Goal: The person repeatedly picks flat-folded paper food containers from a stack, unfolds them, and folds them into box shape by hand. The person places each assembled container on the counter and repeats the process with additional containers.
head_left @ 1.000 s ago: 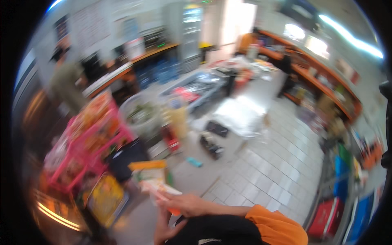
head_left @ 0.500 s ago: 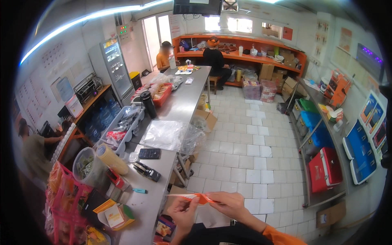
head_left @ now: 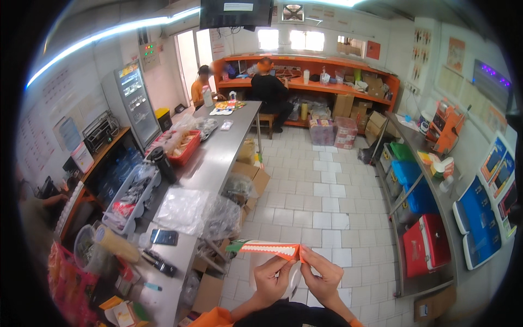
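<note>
In front of my body, both hands hold a folded piece of thin card point(head_left: 272, 249), orange with a white scalloped band and a green far-left end. My left hand point(head_left: 272, 279) pinches its underside near the middle, fingers closed. At its right end, my right hand point(head_left: 322, 272) grips the orange fold between thumb and fingers. The two hands are close together over the floor. Nearest on the steel table to the left are a phone point(head_left: 164, 236), a black handheld device point(head_left: 158, 264) and a light-blue capped marker point(head_left: 153, 286).
A long steel table point(head_left: 210, 173) runs along my left, bearing plastic bags point(head_left: 185, 210), a grey-white basket point(head_left: 131, 199) and a red crate point(head_left: 184, 148). Cardboard boxes point(head_left: 253, 177) stand under it. A red cooler box point(head_left: 427, 243) sits under the right-hand counter. Two people sit farther back.
My view has turned, and both hands have come up with the card. The card's long scalloped side now extends left, with its green end in sight; the right hand has shifted to its right end.
</note>
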Demonstrator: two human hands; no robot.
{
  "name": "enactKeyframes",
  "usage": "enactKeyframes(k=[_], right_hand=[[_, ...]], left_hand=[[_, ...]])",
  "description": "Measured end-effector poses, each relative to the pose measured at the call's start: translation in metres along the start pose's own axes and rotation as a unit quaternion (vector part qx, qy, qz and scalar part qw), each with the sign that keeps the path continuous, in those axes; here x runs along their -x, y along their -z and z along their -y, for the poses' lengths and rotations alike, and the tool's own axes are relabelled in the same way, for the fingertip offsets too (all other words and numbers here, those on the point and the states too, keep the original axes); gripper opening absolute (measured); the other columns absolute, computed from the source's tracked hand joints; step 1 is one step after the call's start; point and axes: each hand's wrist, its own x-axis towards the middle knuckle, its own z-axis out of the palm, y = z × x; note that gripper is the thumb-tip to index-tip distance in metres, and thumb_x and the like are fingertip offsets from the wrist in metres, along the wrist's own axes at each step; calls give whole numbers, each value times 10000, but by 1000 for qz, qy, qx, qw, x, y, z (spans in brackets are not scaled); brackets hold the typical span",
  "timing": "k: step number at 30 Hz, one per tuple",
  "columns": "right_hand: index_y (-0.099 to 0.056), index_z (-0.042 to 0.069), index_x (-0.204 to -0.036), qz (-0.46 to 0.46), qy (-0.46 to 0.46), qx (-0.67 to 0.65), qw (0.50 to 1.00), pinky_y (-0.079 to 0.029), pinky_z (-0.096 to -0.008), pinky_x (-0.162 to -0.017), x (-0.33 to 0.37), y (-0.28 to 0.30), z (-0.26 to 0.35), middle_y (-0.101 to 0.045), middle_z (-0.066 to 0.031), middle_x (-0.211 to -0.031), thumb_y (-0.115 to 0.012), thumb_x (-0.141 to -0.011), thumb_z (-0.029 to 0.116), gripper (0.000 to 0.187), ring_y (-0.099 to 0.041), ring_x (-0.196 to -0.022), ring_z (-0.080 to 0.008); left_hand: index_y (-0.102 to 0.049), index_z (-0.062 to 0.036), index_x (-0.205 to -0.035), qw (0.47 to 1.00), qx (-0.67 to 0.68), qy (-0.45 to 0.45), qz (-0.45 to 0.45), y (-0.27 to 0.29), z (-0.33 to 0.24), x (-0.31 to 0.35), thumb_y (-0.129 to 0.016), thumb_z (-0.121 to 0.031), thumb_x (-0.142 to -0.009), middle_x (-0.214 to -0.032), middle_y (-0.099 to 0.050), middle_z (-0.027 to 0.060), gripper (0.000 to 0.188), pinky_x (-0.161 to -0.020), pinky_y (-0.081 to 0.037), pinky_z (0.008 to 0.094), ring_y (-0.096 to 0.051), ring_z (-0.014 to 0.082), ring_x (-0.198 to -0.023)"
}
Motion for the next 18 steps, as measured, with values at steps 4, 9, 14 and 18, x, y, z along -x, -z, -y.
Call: enactKeyframes(k=[4, 9, 14, 18], right_hand=[[-708, -8, -982, 10, -11, -9, 1000, -560, -293, -769, -62, 17, -57, -702, -164, -1027, -702, -765, -41, 220, -705, -894, -247], [-710, -15, -928, -41, -51, -7, 998, -511, -316, -854, -110, 49, -125, -664, -153, -994, -688, -786, -44, 147, -639, -1004, -277], [-725, -12, -896, -73, -182, -74, 978, -500, -331, -857, -136, 86, -188, -643, -136, -1003, -717, -795, 15, 105, -613, -1024, -255], [-736, 3, -910, -102, -203, -142, 963, -515, -320, -826, -155, 117, -236, -656, -160, -1073, -721, -779, 3, 132, -644, -1000, -261]], left_hand=[[-705, 10, -997, 997, 6, 31, 77, -40, 34, -71, -660, 0, -860, -934, -716, 127, 144, -676, -511, 245, -676, 170, -753], [-709, -2, -1024, 983, 122, -16, 135, -118, 75, -136, -704, -48, -847, -947, -717, 113, 183, -705, -523, 241, -667, 129, -797], [-705, 1, -1012, 962, 190, 47, 192, -195, 109, -176, -694, -35, -857, -952, -712, 100, 160, -729, -532, 244, -656, 119, -838], [-672, 39, -1052, 967, 144, 57, 201, -247, 126, -194, -678, 16, -854, -1002, -695, 95, 199, -772, -544, 256, -663, 124, -866]])
